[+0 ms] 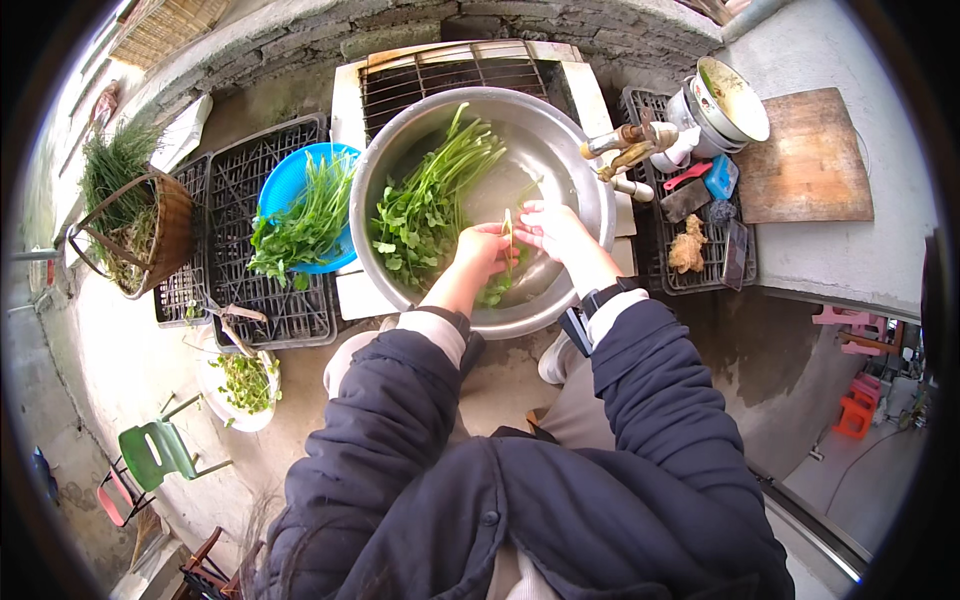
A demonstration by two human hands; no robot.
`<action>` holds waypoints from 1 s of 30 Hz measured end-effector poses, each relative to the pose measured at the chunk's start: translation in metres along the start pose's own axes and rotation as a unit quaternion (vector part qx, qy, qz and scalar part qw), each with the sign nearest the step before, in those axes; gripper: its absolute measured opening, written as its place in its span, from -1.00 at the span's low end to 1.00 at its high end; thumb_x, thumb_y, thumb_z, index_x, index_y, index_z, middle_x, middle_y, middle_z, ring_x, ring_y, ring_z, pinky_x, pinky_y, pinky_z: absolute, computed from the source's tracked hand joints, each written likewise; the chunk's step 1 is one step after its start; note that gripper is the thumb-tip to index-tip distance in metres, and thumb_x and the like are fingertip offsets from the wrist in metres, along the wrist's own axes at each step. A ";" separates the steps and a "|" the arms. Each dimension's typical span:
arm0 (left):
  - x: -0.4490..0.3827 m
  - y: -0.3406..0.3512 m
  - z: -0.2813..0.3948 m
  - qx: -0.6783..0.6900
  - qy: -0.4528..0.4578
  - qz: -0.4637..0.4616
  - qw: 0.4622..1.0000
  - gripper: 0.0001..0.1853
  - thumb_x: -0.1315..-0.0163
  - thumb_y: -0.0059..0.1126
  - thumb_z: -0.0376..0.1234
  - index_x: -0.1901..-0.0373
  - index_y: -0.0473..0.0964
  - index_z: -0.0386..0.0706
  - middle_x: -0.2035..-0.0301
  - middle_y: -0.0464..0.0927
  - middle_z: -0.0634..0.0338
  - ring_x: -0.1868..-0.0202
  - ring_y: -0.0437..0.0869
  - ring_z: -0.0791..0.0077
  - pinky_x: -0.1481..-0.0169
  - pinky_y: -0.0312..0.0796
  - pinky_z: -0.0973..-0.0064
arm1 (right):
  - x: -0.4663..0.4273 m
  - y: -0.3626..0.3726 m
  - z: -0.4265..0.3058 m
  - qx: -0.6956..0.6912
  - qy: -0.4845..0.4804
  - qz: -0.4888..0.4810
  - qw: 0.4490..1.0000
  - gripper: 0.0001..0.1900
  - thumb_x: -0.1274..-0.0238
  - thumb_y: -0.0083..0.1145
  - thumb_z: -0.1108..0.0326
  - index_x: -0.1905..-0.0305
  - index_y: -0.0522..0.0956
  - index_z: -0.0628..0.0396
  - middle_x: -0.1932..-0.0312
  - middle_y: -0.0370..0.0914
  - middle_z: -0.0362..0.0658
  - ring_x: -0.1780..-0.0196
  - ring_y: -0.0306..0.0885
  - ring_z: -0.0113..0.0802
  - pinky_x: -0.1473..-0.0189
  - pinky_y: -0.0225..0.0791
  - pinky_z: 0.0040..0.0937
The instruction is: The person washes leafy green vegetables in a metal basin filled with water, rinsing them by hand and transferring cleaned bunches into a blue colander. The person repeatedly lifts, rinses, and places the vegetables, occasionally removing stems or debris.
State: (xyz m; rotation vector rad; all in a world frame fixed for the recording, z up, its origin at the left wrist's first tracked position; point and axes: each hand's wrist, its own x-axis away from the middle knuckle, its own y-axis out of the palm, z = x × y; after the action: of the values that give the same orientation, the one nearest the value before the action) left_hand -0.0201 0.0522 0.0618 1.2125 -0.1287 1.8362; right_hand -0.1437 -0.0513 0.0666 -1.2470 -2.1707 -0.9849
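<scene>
A large metal basin (362, 196) holds water and a bunch of leafy green stalks (429, 201), which lies along its left side. Over the basin's right half, my left hand (486, 251) grips a thin green stalk (508, 232), its leaves hanging down towards the near wall. My right hand (549, 227) is at the same stalk from the right, fingers bent; whether it pinches the stalk is not plain. Left of the basin, more leafy stalks (304, 225) rest in a blue plastic basket (283, 184).
Brass taps (634, 142) jut over the basin's right rim. Black crates (259, 169) stand at left, near a wicker basket of greens (174, 232) and a bowl of leaves (247, 382). At right are stacked bowls (731, 97), a phone (735, 255) and a wooden board (806, 161).
</scene>
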 end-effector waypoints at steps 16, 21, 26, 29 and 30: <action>-0.007 -0.005 -0.005 -0.372 0.010 0.070 0.926 -0.82 -0.19 0.04 -0.53 0.18 0.51 -0.30 0.47 0.56 0.11 0.54 0.58 0.42 0.45 0.53 0.42 | -0.013 -0.011 0.013 0.397 -0.037 0.011 0.917 -0.86 0.01 0.22 0.43 0.31 0.63 0.21 0.55 0.58 -0.12 0.63 0.45 -0.43 0.63 0.29 -0.45; -0.008 -0.002 -0.007 -0.277 0.101 0.048 0.954 -0.84 -0.17 0.08 -0.51 0.20 0.53 -0.27 0.47 0.58 0.16 0.51 0.60 0.47 0.46 0.51 0.49 | -0.001 -0.002 0.006 0.502 -0.057 -0.036 0.862 -0.89 -0.07 0.16 0.41 0.31 0.62 0.18 0.61 0.50 -0.24 0.62 0.33 -0.55 0.65 0.16 -0.52; -0.004 -0.002 -0.006 -0.203 0.067 0.064 0.975 -0.78 -0.03 0.13 -0.59 0.26 0.60 -0.27 0.44 0.63 0.12 0.45 0.67 0.39 0.41 0.54 0.47 | -0.006 -0.001 0.010 0.400 -0.072 -0.064 0.911 -0.90 -0.09 0.16 0.40 0.33 0.61 0.18 0.62 0.48 -0.23 0.66 0.30 -0.53 0.66 0.13 -0.50; -0.005 -0.008 -0.008 -0.332 0.060 0.091 0.937 -0.87 -0.07 0.20 -0.48 0.31 0.59 -0.26 0.45 0.63 0.12 0.42 0.68 0.43 0.35 0.54 0.50 | -0.010 -0.005 0.019 0.450 -0.031 -0.073 0.889 -0.91 -0.05 0.13 0.46 0.34 0.61 0.20 0.63 0.48 -0.20 0.67 0.32 -0.50 0.65 0.16 -0.48; -0.006 -0.010 -0.010 -0.424 0.068 0.104 0.897 -0.88 -0.05 0.22 -0.45 0.35 0.61 -0.27 0.46 0.64 0.08 0.43 0.68 0.41 0.33 0.54 0.49 | -0.010 -0.007 0.022 0.481 -0.012 -0.083 0.873 -0.90 -0.05 0.09 0.48 0.35 0.61 0.21 0.60 0.51 -0.16 0.63 0.37 -0.46 0.62 0.20 -0.46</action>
State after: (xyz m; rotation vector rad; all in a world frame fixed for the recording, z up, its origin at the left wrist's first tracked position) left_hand -0.0191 0.0592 0.0485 0.4576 -0.9078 1.7231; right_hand -0.1455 -0.0418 0.0433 -0.5796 -2.3004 0.1377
